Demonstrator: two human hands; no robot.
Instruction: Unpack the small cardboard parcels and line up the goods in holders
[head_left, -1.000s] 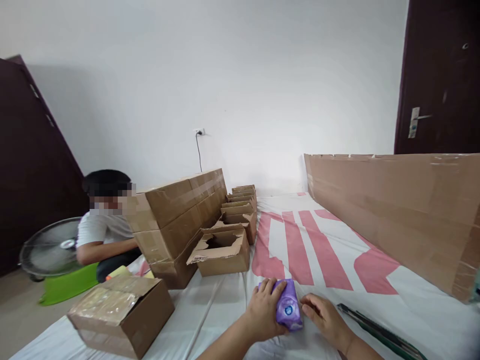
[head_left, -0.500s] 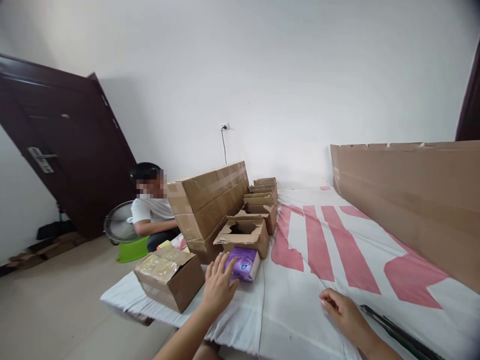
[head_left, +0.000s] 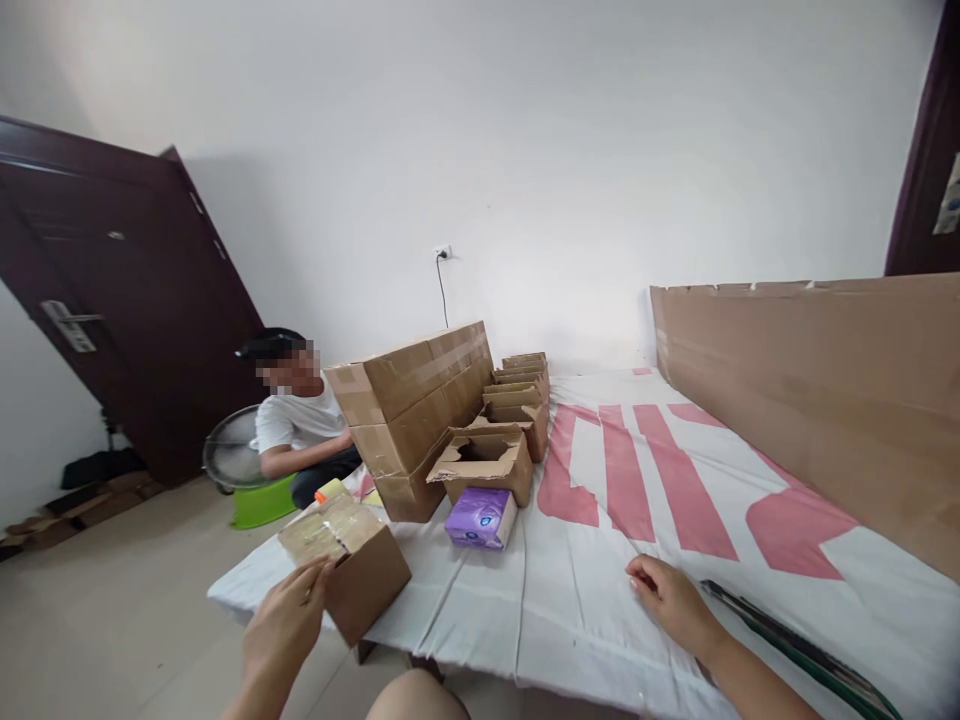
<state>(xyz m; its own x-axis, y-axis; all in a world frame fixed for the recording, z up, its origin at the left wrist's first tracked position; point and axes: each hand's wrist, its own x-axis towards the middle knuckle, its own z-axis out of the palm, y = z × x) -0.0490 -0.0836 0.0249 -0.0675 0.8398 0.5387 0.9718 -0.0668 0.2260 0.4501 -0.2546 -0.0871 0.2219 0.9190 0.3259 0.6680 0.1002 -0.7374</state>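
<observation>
At the table's left corner, my left hand (head_left: 289,615) has its bent fingers closed at the near edge of a taped cardboard box (head_left: 373,585). The box's near corner reaches past the table edge. A purple pack of tissues (head_left: 478,517) lies on the cloth to the right of that box, apart from both hands. My right hand (head_left: 671,600) rests on the white cloth, fingers curled in, with nothing visible in them. Just right of it lies a long dark object with a green edge (head_left: 795,640), whose kind I cannot make out.
Open-topped cardboard boxes (head_left: 491,465) run in a row toward the wall, beside a stack of taped boxes (head_left: 412,415). A cardboard panel (head_left: 810,390) stands along the right. Another person (head_left: 296,430) crouches at left near a fan (head_left: 232,450) and a green stool-like object (head_left: 262,503).
My left hand has left the tissue pack and moved left to the taped box, which has shifted slightly toward me. The right hand stays on the cloth. The view has turned slightly.
</observation>
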